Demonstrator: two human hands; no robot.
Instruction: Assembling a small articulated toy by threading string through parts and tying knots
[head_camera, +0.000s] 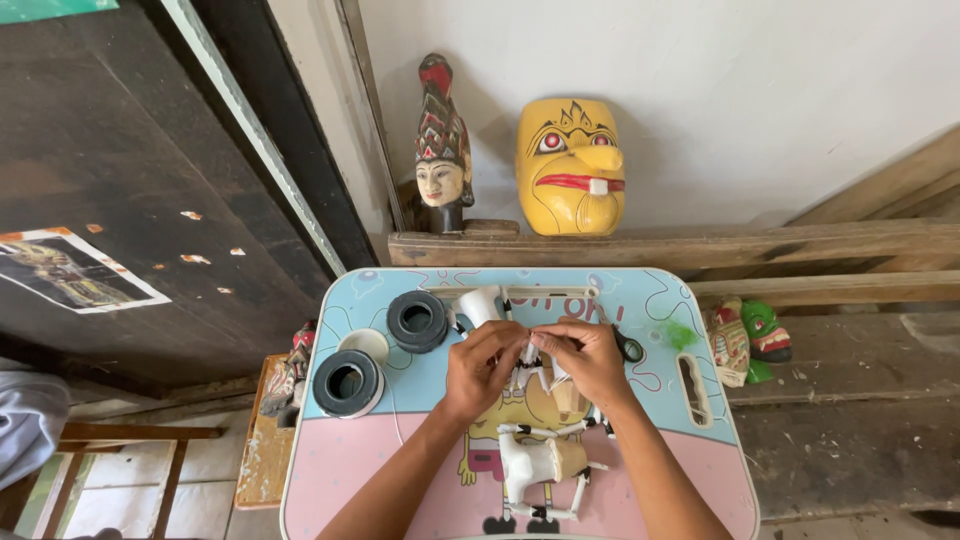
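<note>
Small white-and-tan puppet figure (540, 462) lies on the lap table (640, 300), near its front edge, roughly centre. Its upper end runs up under both hands; exact parts there are hidden by fingers.

Left hand (481, 368) sits just above the figure, fingers curled in, tips pressed together on a small white piece (527, 349) at the figure's top. Right hand (588, 362) is right beside it, touching, thumb & forefinger pinching the same white bit from the other side. Can't tell if it's thread or a thin strip.

Rel. to the figure: scissors (628, 346) lie up & to the right, partly behind the right hand, dark handles showing. Green scrap (681, 334) just beyond them. White cup-like thing (481, 304) sits straight above the hands, a thin white stick (530, 291) next to it near the table's far edge. Two black tape rolls up-left: one (417, 320) near the cup, other (348, 383) further left at the table's edge, w/ a white ring (366, 343) between them.

Further out, beyond the table: wooden ledge (700, 245) carrying a yellow mask (570, 168) and a carved painted head (442, 150) w/ tall headdress, both against the wall. Right of the table, small painted masks (748, 340), red/green, on a lower plank.
</note>
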